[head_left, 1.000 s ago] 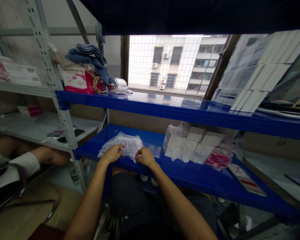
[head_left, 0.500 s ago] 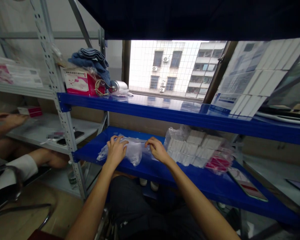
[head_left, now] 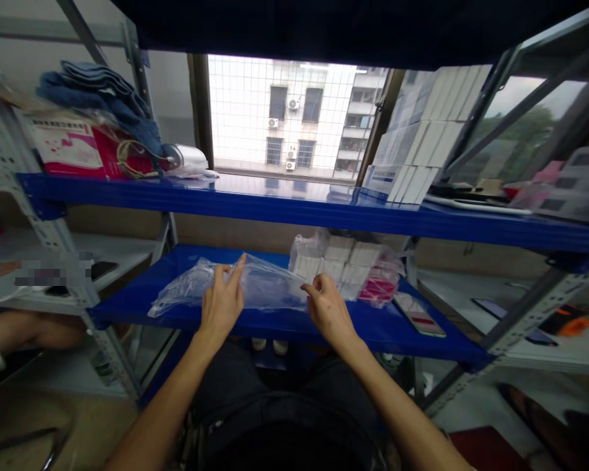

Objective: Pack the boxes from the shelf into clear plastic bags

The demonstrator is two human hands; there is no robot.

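Observation:
A clear plastic bag (head_left: 271, 286) is stretched sideways over the lower blue shelf, its crumpled end trailing to the left. My left hand (head_left: 222, 302) holds the bag's upper edge near the tip of a raised index finger; the thumb is partly hidden. At the bag's right corner, my right hand (head_left: 328, 306) pinches the film between thumb and curled fingers. Just behind that hand stands a bag of small white boxes (head_left: 346, 258), with pink packets (head_left: 379, 288) at its right end.
A phone (head_left: 419, 315) lies on the lower blue shelf (head_left: 269, 318), to the right. Above runs another blue shelf (head_left: 275, 204), bearing a pink-and-white box (head_left: 69, 149), folded denim (head_left: 98, 91) and stacked white boxes (head_left: 422, 147). Another person's leg (head_left: 34, 328) shows at left.
The bag, bunched up before, is now spread wider between my hands. My left index finger has straightened upward. The camera view has turned to the right.

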